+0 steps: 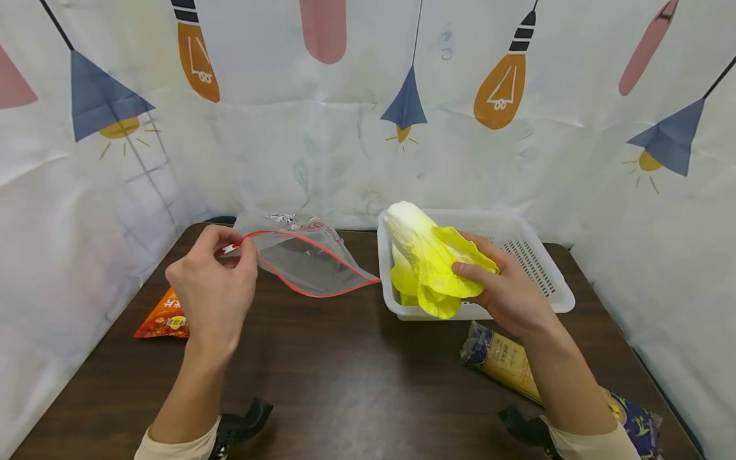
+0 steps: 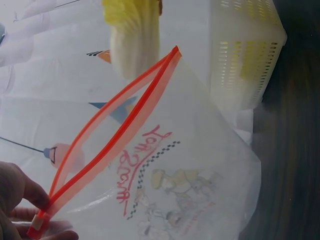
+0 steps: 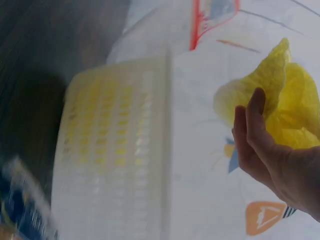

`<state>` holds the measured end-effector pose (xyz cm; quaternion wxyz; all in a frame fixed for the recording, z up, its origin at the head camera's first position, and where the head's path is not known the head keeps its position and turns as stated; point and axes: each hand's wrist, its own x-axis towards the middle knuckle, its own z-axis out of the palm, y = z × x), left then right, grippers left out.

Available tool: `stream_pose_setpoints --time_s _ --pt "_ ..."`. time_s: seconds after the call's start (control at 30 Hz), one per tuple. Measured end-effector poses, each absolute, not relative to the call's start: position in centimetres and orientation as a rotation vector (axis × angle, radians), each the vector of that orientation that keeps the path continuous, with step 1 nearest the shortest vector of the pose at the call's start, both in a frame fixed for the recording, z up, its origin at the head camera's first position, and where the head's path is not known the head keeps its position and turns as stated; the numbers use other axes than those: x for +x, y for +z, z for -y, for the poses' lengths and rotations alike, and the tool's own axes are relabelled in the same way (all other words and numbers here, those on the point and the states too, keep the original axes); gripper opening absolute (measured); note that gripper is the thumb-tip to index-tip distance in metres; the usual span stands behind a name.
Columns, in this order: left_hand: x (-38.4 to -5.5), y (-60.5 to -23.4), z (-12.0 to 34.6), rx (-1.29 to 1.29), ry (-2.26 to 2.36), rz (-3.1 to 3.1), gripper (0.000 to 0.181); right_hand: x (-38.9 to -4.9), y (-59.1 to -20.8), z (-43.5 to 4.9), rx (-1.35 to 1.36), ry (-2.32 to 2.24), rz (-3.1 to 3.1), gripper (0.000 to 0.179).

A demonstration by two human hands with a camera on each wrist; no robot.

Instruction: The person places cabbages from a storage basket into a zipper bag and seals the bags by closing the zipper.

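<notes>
My left hand [image 1: 214,291] pinches one end of the red slider zip of a clear zip bag [image 1: 322,263]. The bag's mouth gapes, and in the left wrist view red lettering and a cartoon print show on the bag's side [image 2: 175,185]. My right hand [image 1: 508,294] grips yellow-green napa cabbage leaves [image 1: 428,255] by their leafy end, thumb on the near side. The white stem end points up and away, to the right of the bag's mouth. Behind and under the leaves stands a white plastic basket [image 1: 537,255]; yellow shows through its slots in the right wrist view.
An orange-red snack packet [image 1: 167,317] lies at the left, partly behind my left hand. On the right, a long packet of dry noodles [image 1: 508,364] lies beneath my right forearm. A printed white cloth [image 1: 345,160] hangs behind the dark wooden table [image 1: 356,383].
</notes>
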<state>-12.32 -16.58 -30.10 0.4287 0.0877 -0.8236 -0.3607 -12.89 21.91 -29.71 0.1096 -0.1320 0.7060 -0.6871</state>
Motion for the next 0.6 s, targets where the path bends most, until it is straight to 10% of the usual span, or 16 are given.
stream_pose_setpoints --time_s 0.6 --pt "-12.1 -30.1 16.2 0.248 -0.890 2.061 0.013 -10.8 -30.1 -16.8 -0.833 -1.850 -1.859 0.049"
